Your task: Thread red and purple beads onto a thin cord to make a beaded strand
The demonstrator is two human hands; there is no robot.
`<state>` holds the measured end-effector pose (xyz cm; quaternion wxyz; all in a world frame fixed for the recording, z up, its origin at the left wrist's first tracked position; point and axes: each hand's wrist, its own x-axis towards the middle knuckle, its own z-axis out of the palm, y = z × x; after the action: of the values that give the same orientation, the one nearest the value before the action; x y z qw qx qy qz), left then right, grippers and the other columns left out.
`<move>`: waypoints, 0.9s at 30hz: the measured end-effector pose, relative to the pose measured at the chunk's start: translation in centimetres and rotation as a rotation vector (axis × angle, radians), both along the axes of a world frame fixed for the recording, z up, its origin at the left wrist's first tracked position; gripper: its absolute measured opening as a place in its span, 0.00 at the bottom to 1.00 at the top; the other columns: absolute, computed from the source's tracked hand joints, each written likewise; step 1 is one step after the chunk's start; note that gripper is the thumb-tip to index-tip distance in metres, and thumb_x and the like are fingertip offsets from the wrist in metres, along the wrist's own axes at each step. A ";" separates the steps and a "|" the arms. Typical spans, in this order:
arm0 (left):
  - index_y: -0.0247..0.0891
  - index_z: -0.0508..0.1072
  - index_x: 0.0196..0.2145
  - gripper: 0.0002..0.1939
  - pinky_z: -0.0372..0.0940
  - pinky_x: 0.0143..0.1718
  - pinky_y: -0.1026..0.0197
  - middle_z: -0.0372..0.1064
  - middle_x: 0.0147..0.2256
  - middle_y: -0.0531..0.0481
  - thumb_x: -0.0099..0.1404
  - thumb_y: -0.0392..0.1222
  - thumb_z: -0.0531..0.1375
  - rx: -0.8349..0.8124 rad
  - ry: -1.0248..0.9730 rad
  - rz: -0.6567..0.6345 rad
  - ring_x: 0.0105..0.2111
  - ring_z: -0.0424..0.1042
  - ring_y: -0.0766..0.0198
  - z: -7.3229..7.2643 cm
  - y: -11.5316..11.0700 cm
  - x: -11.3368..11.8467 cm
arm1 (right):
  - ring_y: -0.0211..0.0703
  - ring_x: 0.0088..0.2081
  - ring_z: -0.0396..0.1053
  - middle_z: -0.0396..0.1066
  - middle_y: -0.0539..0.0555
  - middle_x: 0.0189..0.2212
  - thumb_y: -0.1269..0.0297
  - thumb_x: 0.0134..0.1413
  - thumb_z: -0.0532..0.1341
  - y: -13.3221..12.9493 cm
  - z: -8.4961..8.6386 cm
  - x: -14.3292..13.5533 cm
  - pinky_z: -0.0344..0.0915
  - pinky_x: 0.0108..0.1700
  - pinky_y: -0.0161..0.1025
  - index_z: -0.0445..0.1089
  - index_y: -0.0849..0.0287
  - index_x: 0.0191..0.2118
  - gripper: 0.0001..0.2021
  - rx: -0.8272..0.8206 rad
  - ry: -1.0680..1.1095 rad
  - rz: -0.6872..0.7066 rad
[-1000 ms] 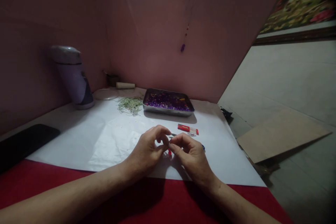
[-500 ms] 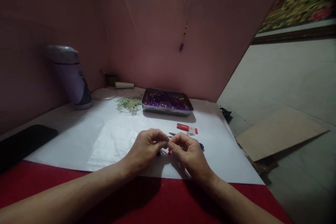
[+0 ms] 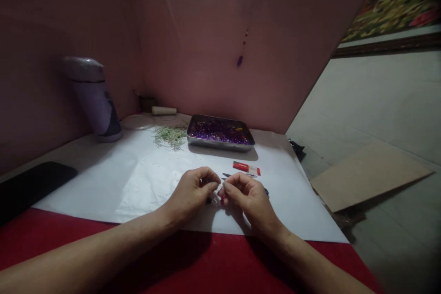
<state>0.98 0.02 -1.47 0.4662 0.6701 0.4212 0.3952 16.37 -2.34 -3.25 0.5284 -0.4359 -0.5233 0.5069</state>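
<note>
Red beads (image 3: 222,199) in hand, work apparently unfinished

Over the white paper (image 3: 289,216) on the worktop, the person's two hands meet near the front edge. The left hand (image 3: 189,190) has thumb and forefinger drawn close together; whether they pinch a thread or nothing is too small to tell. The right hand (image 3: 250,197) is curled, the red beads just under its thumb, though it cannot be told whether its fingers grip them directly. Some clear bits (image 3: 216,199) show beside the beads.

Judging by this, the small piece is partway along: a few beads are together, and no finished piece shows on the paper. Plenty of stock seems left, with purple beads (image 3: 220,135) spread across the metal tray (image 3: 220,146) and a tangle of green strands (image 3: 170,137) near it. The scissors (image 3: 226,175) lie just beyond the hands, ungripped.
</note>
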 end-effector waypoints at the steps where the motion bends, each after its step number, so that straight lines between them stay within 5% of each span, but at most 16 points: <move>1: 0.35 0.71 0.26 0.04 0.59 0.28 0.65 0.68 0.23 0.53 0.54 0.33 0.56 -0.012 0.000 -0.002 0.25 0.65 0.67 0.0 0.0 0.0 | 0.34 0.20 0.65 0.70 0.50 0.21 0.57 0.46 0.65 -0.1 0.1 0.0 0.63 0.20 0.31 0.66 0.61 0.26 0.13 -0.011 0.000 -0.007; 27: 0.36 0.70 0.25 0.03 0.61 0.29 0.64 0.70 0.23 0.53 0.55 0.34 0.56 0.042 0.092 -0.081 0.25 0.67 0.66 0.0 0.0 0.2 | 0.34 0.21 0.64 0.67 0.48 0.21 0.64 0.51 0.60 -0.7 0.6 -0.4 0.62 0.23 0.32 0.63 0.60 0.28 0.06 0.076 -0.110 -0.045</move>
<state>1.13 -0.02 -1.50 0.4476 0.7137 0.4066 0.3535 16.01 -2.99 -2.68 0.5263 -0.4542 -0.5604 0.4502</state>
